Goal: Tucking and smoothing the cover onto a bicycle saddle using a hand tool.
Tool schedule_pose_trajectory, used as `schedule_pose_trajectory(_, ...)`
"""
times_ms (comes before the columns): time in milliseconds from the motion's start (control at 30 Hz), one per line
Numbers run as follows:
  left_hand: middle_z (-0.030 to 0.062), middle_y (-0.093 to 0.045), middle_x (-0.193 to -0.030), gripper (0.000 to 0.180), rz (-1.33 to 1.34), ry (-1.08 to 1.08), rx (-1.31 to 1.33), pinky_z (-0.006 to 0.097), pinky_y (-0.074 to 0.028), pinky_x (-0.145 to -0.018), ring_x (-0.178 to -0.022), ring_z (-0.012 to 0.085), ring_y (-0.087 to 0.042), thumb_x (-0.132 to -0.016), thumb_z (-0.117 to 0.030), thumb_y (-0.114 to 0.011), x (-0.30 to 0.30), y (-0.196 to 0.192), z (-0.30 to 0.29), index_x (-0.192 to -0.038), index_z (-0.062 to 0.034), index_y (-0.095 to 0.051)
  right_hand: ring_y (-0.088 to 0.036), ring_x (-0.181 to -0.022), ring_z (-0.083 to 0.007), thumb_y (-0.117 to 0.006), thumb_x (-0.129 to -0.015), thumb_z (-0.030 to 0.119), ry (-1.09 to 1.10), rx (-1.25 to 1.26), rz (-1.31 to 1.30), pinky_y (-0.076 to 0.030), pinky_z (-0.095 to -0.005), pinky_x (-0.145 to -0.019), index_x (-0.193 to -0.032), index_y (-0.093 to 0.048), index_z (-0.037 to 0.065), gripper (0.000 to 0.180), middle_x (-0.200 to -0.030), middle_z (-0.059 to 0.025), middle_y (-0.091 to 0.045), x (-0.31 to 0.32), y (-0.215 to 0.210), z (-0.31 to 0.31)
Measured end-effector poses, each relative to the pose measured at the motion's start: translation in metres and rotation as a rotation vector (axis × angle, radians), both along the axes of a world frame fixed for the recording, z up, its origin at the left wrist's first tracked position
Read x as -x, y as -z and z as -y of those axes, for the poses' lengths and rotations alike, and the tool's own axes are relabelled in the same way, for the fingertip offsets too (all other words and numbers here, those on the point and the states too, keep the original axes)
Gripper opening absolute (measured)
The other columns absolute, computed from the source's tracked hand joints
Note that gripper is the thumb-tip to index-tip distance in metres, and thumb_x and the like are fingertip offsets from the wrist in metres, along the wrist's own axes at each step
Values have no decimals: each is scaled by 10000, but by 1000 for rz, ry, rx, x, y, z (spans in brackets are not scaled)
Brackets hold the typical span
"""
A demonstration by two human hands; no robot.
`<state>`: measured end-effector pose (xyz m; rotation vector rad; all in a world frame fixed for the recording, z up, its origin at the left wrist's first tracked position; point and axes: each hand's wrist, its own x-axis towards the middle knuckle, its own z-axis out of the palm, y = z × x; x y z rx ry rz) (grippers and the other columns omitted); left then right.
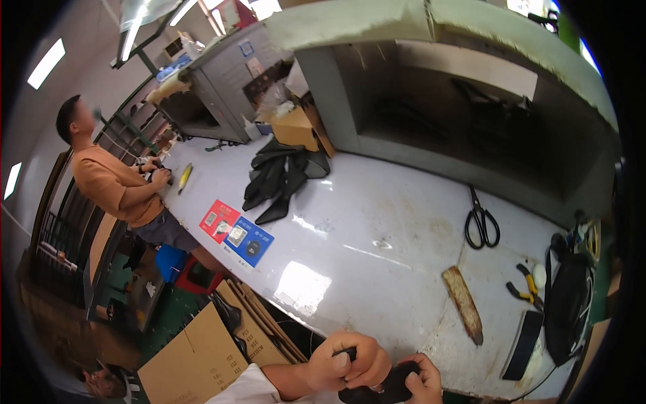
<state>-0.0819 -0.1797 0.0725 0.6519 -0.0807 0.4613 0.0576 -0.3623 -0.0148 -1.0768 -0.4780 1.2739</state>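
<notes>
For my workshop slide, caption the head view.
Left hand closed on a dark object, right hand holding a black piece, at a white bench with scissors, pliers and a brown strip.

I see pale print and a square code on the red card [220, 221], likewise on the blue card [252, 242]; dark printed lines mark my carton [195, 357].
</notes>
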Motion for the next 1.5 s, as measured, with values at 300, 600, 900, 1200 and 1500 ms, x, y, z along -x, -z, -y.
schedule_pose_trajectory(300,104,-606,-868,418,93,-235,-196,406,-495,-782,-797,240,-610,-1059,-477,-650,-35,26,-5,-1026,-83,-512,-520,-803,-111,-678,-1068,285,401,134,369,-465,-310,-724,-996,-659,7,287,-878,1,-591,-9,-38,-3)
schedule_pose_trajectory(600,208,-549,-1379,914,-358,-524,-182,481,-489,-1109,-1304,337,-587,-875,-292,-910,-80,82,20,-1498,-165,-253,-708,-664,-314,-752,-947,153,666,-29,1108,-568,-389,-655,-973,-735,-6,162,-846,-136,-776,-17,-38,-45)
schedule_pose_trajectory(900,178,-525,-1327,864,-350,-583,-149,475,-361,-1189,-1315,311,-514,-744,-233,-980,-100,101,51,-1326,-141,-349,-721,-702,-313,-771,-938,155,711,-91,1211,-579,-401,-693,-1044,-720,-13,205,-959,-148,-793,-13,-25,-38)
schedule_pose_trajectory(1200,55,-475,-632,625,-216,-813,-552,299,-346,-500,-512,163,-443,-1059,-684,-472,-78,84,0,-944,-70,-464,-725,-827,-270,-815,-930,85,501,-354,766,-577,-370,-722,-1279,-711,-9,376,-1027,-129,-775,11,-19,-30)
schedule_pose_trajectory(1500,82,-439,-620,457,43,-733,-1847,398,-402,-571,-536,278,-475,-1048,-433,-507,-91,55,-71,-751,-85,-491,-713,-747,-305,-796,-961,242,167,-231,830,-547,-414,-666,-1185,-682,15,339,-837,-156,-707,-67,-100,-30)
